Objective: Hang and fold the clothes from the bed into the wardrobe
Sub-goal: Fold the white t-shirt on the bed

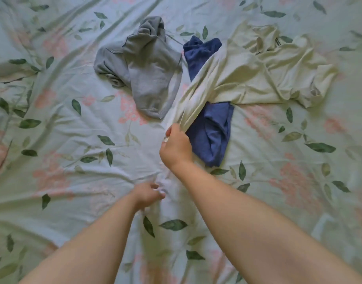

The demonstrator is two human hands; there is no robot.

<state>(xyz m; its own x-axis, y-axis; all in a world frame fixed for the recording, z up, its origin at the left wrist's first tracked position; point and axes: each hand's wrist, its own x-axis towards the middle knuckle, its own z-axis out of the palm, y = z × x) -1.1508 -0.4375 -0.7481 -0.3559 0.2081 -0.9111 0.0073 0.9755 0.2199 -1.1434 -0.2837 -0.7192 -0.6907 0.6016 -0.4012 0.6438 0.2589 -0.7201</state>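
Right hand (176, 147) closed on bunched hem of cream shirt (258, 72), centre-right on bed sheet (63, 140), draped over blue garment (213, 132). Left hand (148, 194) near, curled; grip on anything: cannot tell. Grey hoodie (143, 64) far left. Likely light, limp, unbreakable; best held at shoulders.

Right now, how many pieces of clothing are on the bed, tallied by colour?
Grey: 1, the grey garment
Blue: 1, the blue garment, partly under the cream one
Cream: 1, the cream garment, its end gripped by the right hand
Total: 3
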